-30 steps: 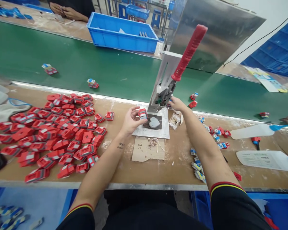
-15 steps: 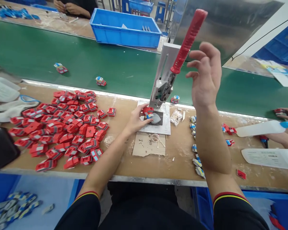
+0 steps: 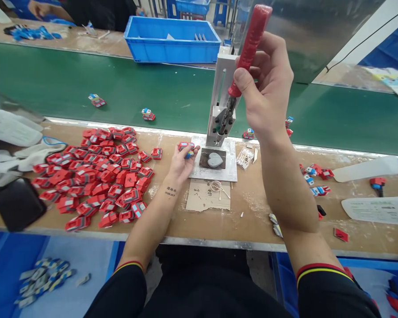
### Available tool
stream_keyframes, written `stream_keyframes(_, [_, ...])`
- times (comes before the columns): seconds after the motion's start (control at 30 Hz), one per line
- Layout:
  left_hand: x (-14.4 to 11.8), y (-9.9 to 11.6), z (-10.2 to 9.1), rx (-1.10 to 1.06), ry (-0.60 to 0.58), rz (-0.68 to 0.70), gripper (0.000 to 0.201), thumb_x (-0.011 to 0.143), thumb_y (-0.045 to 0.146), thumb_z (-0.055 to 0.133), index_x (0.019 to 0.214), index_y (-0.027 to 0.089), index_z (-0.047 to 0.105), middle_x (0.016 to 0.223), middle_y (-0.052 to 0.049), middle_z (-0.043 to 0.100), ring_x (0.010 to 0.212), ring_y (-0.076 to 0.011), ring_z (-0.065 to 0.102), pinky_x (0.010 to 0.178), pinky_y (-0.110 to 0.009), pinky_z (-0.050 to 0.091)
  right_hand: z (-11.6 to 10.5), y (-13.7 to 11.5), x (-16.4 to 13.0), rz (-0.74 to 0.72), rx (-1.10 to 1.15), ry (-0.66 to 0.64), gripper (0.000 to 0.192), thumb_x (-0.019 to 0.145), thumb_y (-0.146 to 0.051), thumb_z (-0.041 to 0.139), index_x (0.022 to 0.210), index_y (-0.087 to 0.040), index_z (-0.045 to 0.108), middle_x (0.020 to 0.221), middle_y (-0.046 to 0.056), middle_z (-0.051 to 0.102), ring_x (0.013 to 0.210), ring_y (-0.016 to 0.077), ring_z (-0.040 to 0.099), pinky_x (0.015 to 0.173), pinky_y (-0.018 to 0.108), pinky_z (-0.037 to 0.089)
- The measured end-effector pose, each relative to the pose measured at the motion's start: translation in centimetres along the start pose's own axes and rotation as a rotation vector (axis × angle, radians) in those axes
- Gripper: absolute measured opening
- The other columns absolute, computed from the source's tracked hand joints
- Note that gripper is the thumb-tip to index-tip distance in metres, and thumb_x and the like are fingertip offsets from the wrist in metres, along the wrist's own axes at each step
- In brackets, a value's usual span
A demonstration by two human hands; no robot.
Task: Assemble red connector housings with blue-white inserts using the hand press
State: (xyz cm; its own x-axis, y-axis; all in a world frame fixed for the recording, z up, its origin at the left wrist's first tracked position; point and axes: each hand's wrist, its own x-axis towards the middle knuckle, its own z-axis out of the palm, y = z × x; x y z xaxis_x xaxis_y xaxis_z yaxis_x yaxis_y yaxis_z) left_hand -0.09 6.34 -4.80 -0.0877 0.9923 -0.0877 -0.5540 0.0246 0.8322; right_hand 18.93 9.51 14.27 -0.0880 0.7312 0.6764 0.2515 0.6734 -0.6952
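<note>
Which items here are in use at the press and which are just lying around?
In use:
right hand gripping red lever handle
left hand holding red toy piece
heart-shaped die
hand press

Lying about:
pile of red pieces
blue bin
black pouch
cardboard scrap

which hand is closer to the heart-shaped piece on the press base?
Left. The left hand, holding a red part, sits just beside the heart-shaped piece; the right hand grips the red lever handle above.

A blue crate stands beyond the far edge of the green conveyor belt. A black pouch lies near the workbench's left front edge, beside white gloves.
</note>
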Motion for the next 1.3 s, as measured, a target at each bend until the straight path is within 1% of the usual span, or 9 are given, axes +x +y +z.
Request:
stream_keyframes(0.13, [0.3, -0.4, 0.1, -0.034, -0.003, 0.061, 0.051, 0.073, 0.052, 0.092, 0.093, 0.026, 0.053, 0.093, 0.001, 0.070, 0.101, -0.0190, 0.075, 0.095, -0.036, 0.061, 0.0, -0.4, -0.3, 0.016, -0.045, 0.005, 0.037, 0.094, -0.056, 0.066, 0.125, -0.041, 0.053, 0.126, -0.003, 0.071, 0.117, 0.0224, 0.072, 0.082, 0.034, 0.066])
stream_keyframes(0.33, [0.5, -0.6, -0.4, 0.143, -0.014, 0.133, 0.055, 0.075, 0.068, 0.086, 0.098, 0.026, 0.058, 0.097, -0.003, 0.076, 0.077, -0.0136, 0.068, 0.064, -0.026, 0.052, 0.2, -0.7, -0.5, -0.062, 0.036, 0.050, 0.032, 0.089, -0.035, 0.064, 0.118, -0.038, 0.049, 0.121, -0.002, 0.073, 0.111, 0.0202, 0.073, 0.087, 0.035, 0.065])
stream_keyframes(0.4, [0.7, -0.7, -0.2, 0.244, -0.020, 0.186, 0.053, 0.074, 0.062, 0.089, 0.101, 0.027, 0.059, 0.098, -0.002, 0.077, 0.077, -0.0133, 0.066, 0.069, -0.026, 0.053, 0.3, -0.8, -0.5, -0.059, 0.029, 0.056, 0.031, 0.089, -0.035, 0.063, 0.116, -0.040, 0.050, 0.118, -0.003, 0.074, 0.111, 0.0217, 0.073, 0.085, 0.036, 0.065])
stream_keyframes(0.53, [1.0, -0.8, 0.5, 0.404, -0.135, 0.248, 0.056, 0.065, 0.039, 0.096, 0.109, 0.025, 0.065, 0.111, -0.007, 0.077, 0.100, -0.0210, 0.072, 0.096, -0.037, 0.057, 0.4, -1.1, -0.8, -0.035, -0.031, 0.047, 0.027, 0.092, -0.040, 0.061, 0.117, -0.044, 0.052, 0.122, -0.004, 0.073, 0.112, 0.0246, 0.072, 0.083, 0.039, 0.066])
stream_keyframes(0.67, [1.2, -1.2, 1.5, 0.524, -0.232, 0.273, 0.057, 0.061, 0.023, 0.094, 0.114, 0.024, 0.073, 0.118, -0.009, 0.078, 0.114, -0.0291, 0.071, 0.112, -0.047, 0.051, 0.2, -1.5, -2.2, -0.028, -0.116, 0.025, 0.033, 0.094, -0.045, 0.064, 0.124, -0.039, 0.053, 0.128, 0.000, 0.070, 0.107, 0.0243, 0.071, 0.077, 0.038, 0.064])
stream_keyframes(0.8, [1.6, -1.7, 2.4, 0.636, -0.299, 0.303, 0.047, 0.064, 0.018, 0.089, 0.109, 0.024, 0.076, 0.112, -0.007, 0.080, 0.109, -0.0304, 0.072, 0.110, -0.049, 0.052, -0.4, -2.2, -4.6, -0.110, -0.237, -0.028, 0.034, 0.098, -0.039, 0.064, 0.130, -0.039, 0.055, 0.132, 0.002, 0.069, 0.113, 0.0257, 0.070, 0.086, 0.041, 0.064])
stream_keyframes(0.97, [1.8, -2.0, 3.2, 0.677, -0.338, 0.328, 0.030, 0.069, 0.015, 0.085, 0.097, 0.021, 0.076, 0.102, -0.006, 0.078, 0.106, -0.0295, 0.071, 0.107, -0.048, 0.052, -1.2, -2.2, -7.8, -0.323, -0.311, -0.117, 0.027, 0.101, -0.026, 0.060, 0.122, -0.042, 0.065, 0.120, 0.000, 0.074, 0.118, 0.0269, 0.069, 0.100, 0.052, 0.060])
stream_keyframes(1.07, [1.6, -1.9, 3.4, 0.697, -0.389, 0.340, 0.021, 0.075, 0.013, 0.082, 0.095, 0.019, 0.075, 0.096, -0.005, 0.076, 0.105, -0.0280, 0.069, 0.106, -0.047, 0.050, -1.3, -1.1, -9.3, -0.284, -0.350, -0.179, 0.027, 0.101, -0.028, 0.061, 0.120, -0.045, 0.069, 0.120, -0.001, 0.075, 0.122, 0.0297, 0.067, 0.108, 0.060, 0.054])
stream_keyframes(1.3, [1.3, -2.3, 3.5, 0.678, -0.373, 0.373, 0.038, 0.075, 0.014, 0.082, 0.112, 0.018, 0.075, 0.110, -0.005, 0.078, 0.107, -0.0268, 0.072, 0.102, -0.043, 0.053, -1.0, 1.3, -12.4, -0.291, -0.325, -0.169, 0.046, 0.097, -0.019, 0.062, 0.122, -0.057, 0.067, 0.123, -0.002, 0.074, 0.121, 0.0320, 0.067, 0.103, 0.064, 0.057])
